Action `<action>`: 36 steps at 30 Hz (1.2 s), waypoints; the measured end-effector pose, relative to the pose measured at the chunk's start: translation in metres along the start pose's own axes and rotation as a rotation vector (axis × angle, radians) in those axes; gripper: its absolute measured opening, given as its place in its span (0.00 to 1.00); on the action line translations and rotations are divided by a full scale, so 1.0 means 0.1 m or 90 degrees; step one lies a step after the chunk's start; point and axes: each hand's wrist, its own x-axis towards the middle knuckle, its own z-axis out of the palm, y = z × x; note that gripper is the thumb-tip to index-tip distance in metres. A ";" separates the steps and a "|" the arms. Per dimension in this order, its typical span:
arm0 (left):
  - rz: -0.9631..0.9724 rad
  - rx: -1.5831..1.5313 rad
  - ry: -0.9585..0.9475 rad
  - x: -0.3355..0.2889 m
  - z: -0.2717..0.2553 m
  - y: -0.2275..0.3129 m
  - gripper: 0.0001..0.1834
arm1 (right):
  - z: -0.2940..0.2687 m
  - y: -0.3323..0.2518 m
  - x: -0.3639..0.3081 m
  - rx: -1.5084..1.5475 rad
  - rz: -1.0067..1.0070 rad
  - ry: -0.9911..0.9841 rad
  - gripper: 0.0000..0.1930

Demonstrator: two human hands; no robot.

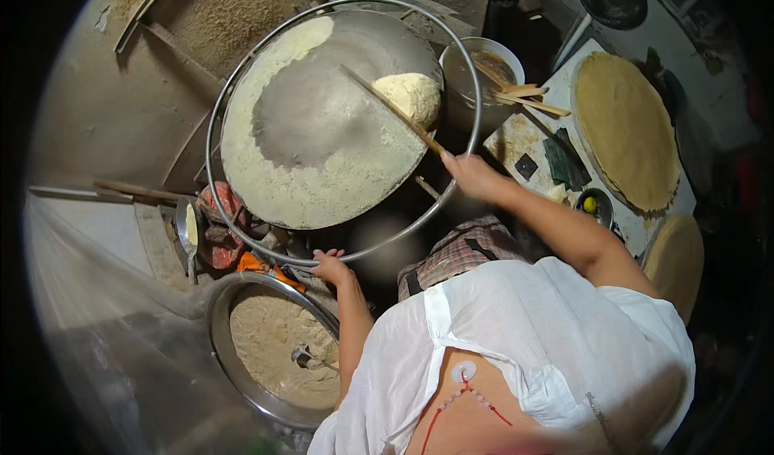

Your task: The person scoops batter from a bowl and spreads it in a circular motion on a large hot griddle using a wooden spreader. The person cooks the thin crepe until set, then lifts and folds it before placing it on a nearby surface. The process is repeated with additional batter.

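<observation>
My right hand (476,177) grips one end of a thin wooden batter spreader (387,107). Its blade reaches over a round griddle (310,116) and lies against a thick pale lump of batter (409,94) near the griddle's right edge. A ring of spread batter (314,193) covers the griddle's left and near sides, while the middle and far right show bare grey surface. Around the griddle runs a metal ring rail (385,249). My left hand (330,266) is closed on its near side, with part of the fingers hidden.
Below left stands a large metal basin of batter (282,350) with a ladle (306,358) in it. Stacked flatbreads (625,132) lie on a white table at right, beside a small dark bowl (595,207). A pot (488,64) with wooden sticks sits behind the rail. Clear plastic sheeting (121,334) hangs at left.
</observation>
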 end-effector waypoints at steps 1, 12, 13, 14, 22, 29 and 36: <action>0.013 0.012 0.005 0.06 0.03 -0.08 0.25 | 0.16 0.30 -0.14 -0.061 -0.050 -0.052 0.29; 0.224 0.188 0.064 0.84 -0.53 -0.21 0.30 | 0.07 0.19 -0.31 -0.137 -0.146 -0.067 0.25; 0.131 0.142 -0.043 0.60 -0.52 -0.09 0.30 | 0.10 0.49 -0.48 -0.231 -0.268 -0.098 0.21; 0.097 0.082 -0.056 0.72 -0.63 -0.27 0.31 | 0.07 0.78 -0.42 -0.272 -0.243 -0.062 0.18; 0.025 0.103 -0.028 -0.05 0.02 -0.13 0.27 | 0.21 0.63 -0.07 -0.160 -0.125 -0.041 0.18; 0.132 0.244 0.012 0.43 -0.20 0.19 0.28 | -0.30 0.59 0.16 -0.205 -0.064 -0.016 0.29; 0.011 0.082 -0.011 0.52 -0.62 -0.14 0.33 | -0.16 0.79 -0.27 -0.220 -0.100 -0.035 0.28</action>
